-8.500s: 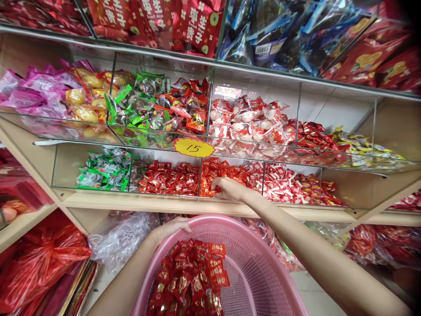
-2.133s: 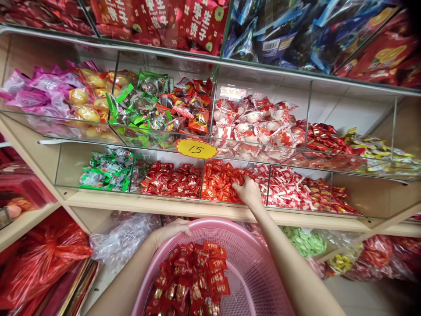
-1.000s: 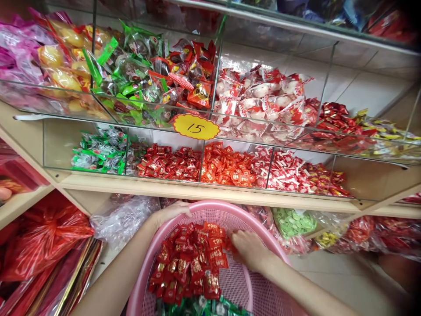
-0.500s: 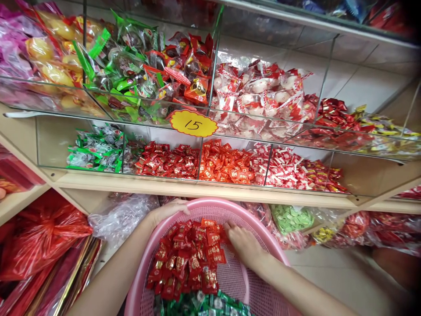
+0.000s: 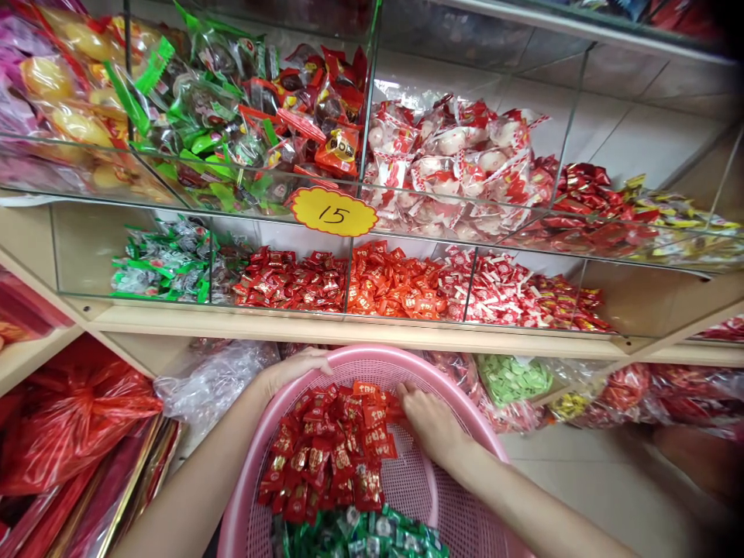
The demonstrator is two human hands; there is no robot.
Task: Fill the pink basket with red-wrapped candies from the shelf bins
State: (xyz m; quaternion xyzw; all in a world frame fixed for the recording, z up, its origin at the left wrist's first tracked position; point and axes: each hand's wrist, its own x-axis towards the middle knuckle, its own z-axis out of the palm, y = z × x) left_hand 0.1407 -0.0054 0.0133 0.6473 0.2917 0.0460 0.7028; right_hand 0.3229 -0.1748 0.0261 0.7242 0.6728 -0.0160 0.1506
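Note:
A pink plastic mesh basket (image 5: 235, 496) stands low in front of me, below the shelf ledge. My left hand (image 5: 299, 368) grips its upper left rim, fingers over the edge. Inside the basket lies a heap of red-wrapped candies (image 5: 317, 457), with several orange-red candies (image 5: 375, 422) along its right side. Green-wrapped candies (image 5: 360, 535) fill the part closest to me. My right hand (image 5: 427, 418) is inside the basket with its fingers curled, at the right edge of the orange-red candies. Red wrapper shows against its fingertips; the palm side is hidden.
Glass-fronted shelf bins hold red candies (image 5: 291, 283), orange candies (image 5: 395, 287) and larger wrapped sweets (image 5: 453, 167). A yellow price tag (image 5: 334, 211) reads 15. Plastic bags (image 5: 221, 380) lie under the ledge, and a red bag (image 5: 75, 418) sits at left.
The view has shifted slightly, so the shelves sit a little further left and up. Both hands keep almost the same places on and in the basket.

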